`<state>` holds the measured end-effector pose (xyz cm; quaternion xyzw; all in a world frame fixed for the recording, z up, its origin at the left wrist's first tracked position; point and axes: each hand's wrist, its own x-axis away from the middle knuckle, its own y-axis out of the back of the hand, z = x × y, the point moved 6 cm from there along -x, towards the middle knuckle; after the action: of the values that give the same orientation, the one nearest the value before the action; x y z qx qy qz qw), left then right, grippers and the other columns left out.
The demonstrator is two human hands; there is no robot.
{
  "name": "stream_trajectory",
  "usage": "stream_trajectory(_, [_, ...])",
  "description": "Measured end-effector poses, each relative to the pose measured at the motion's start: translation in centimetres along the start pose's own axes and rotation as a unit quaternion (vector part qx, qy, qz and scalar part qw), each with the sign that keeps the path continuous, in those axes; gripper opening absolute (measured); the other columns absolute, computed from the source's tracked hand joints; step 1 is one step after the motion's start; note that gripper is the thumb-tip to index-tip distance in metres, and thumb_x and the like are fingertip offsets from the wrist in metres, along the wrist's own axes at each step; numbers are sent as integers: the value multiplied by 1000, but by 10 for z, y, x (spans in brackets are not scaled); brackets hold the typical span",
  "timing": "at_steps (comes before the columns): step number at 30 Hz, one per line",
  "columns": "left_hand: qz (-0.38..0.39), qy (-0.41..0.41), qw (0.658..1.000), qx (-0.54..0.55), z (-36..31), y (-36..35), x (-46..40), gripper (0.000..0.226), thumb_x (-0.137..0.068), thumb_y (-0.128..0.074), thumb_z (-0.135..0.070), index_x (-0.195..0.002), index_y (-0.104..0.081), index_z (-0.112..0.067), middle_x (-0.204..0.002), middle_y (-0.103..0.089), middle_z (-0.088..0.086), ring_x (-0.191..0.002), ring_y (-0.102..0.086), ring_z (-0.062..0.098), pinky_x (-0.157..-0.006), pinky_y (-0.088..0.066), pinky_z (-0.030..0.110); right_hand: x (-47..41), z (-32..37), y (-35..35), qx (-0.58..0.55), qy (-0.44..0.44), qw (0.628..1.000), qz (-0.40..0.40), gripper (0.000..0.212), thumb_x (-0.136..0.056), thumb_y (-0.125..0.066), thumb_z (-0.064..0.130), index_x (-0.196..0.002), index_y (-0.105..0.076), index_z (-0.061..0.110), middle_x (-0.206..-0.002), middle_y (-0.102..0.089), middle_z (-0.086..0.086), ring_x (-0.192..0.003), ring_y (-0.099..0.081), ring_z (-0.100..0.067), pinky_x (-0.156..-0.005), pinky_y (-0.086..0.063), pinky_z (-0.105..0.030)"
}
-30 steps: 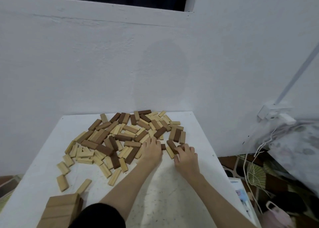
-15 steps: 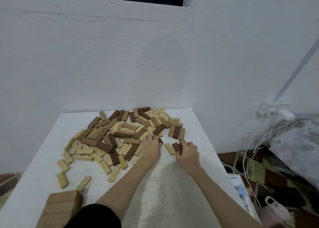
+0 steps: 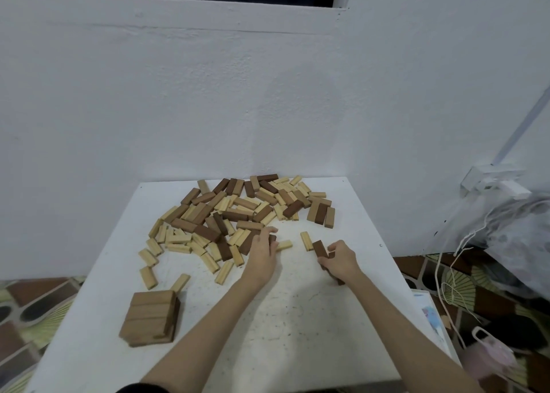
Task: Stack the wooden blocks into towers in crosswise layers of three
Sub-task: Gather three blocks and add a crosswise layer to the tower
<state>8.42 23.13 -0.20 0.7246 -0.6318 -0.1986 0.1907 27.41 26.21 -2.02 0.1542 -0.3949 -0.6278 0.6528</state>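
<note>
A loose pile of wooden blocks (image 3: 238, 214), pale, mid-brown and dark, covers the far half of the white table (image 3: 285, 327). A short stacked tower of mid-brown blocks (image 3: 150, 318) stands near the table's front left. My left hand (image 3: 262, 249) rests at the pile's near edge, its fingers curled round a dark block (image 3: 272, 238). My right hand (image 3: 339, 260) grips dark brown blocks (image 3: 320, 248), one sticking out past the fingers. Two pale blocks (image 3: 306, 241) lie loose between the hands.
A white wall rises right behind the table. To the right hang white cables (image 3: 455, 258) and a netted bundle (image 3: 512, 232). A pink bag (image 3: 491, 354) sits on the patterned floor beside the table's right edge.
My right hand has drawn back toward me and to the right with dark blocks in it. My left hand has stayed at the pile's edge. The camera view has shifted slightly.
</note>
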Motion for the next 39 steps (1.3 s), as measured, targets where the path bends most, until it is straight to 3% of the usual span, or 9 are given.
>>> stream_trajectory(4, [113, 44, 991, -46, 16, -1, 22, 60, -84, -54, 3, -136, -28, -12, -128, -25, 11, -101, -37, 21, -80, -34, 23, 14, 6, -8, 2, 16, 1000, -6, 25, -91, -57, 11, -104, -66, -8, -102, -68, -22, -84, -61, -25, -78, -49, -34])
stream_trajectory(7, [145, 46, 985, -80, 25, 5, 32, 69, -83, -56, 4, -141, -21, -8, -135, -17, 12, -109, -41, 27, -80, -37, 23, 29, 12, -13, -65, 25, 997, -33, 23, -90, -61, 14, -96, -71, -6, -99, -71, -17, -90, -64, -27, -84, -49, -34])
stream_trajectory(10, [143, 56, 984, -91, 32, 12, 39, 76, -81, -63, -3, -144, -20, -8, -139, -15, 11, -116, -42, 29, -83, -38, 22, 42, 23, -28, -113, 27, 993, 8, 20, -86, -68, 20, -91, -73, 0, -91, -69, -7, -85, -62, -18, -79, -49, -28])
stream_trajectory(15, [123, 41, 982, -141, 36, 19, 46, 76, -79, -67, -9, -142, -26, -3, -136, -23, 9, -124, -35, 24, -95, -30, 20, 58, 40, -63, -92, 10, 993, 72, 29, -82, -71, 24, -62, -59, 6, -54, -50, -1, -45, -42, -11, -45, -31, -21])
stream_trajectory(22, [91, 79, 974, -193, 45, 19, 51, 72, -82, -63, -14, -141, -24, -6, -139, -25, 13, -128, -25, 31, -106, -29, 36, 68, 50, -88, -58, 23, 998, 29, 49, -84, -68, 31, -43, -46, 14, -38, -43, 5, -48, -46, -16, -57, -39, -27])
stream_trajectory(26, [80, 47, 981, -171, 43, 18, 52, 67, -82, -64, -15, -138, -29, 0, -138, -32, 16, -125, -32, 28, -101, -26, 28, 73, 52, -93, -43, 25, 998, 23, 49, -85, -66, 31, -43, -46, 15, -31, -39, 9, -44, -44, -13, -57, -39, -27])
stream_trajectory(31, [75, 50, 990, -110, 47, 17, 54, 60, -82, -50, 3, -139, -32, -1, -140, -34, 13, -132, -29, 24, -110, -22, 28, 76, 51, -81, -81, 17, 997, 1, 29, -94, -50, 35, -94, -59, 7, -87, -59, -11, -85, -58, -24, -80, -47, -34])
stream_trajectory(35, [59, 62, 996, -27, 46, 26, 54, 32, -93, -49, -7, -125, -41, -9, -120, -43, 7, -108, -48, 17, -90, -32, 21, 57, 52, -63, -187, -25, 982, 11, 15, -97, -36, 16, -98, -47, 6, -90, -52, -9, -84, -49, -22, -73, -40, -31])
stream_trajectory(39, [127, 80, 987, -58, 48, 29, 52, 77, -80, -73, -32, -141, -30, -15, -142, -35, 2, -131, -30, 20, -103, -29, 29, 47, 58, -55, -127, -4, 991, 48, 24, -88, -45, 3, -110, -39, 12, -103, -48, -7, -93, -47, -21, -78, -42, -32])
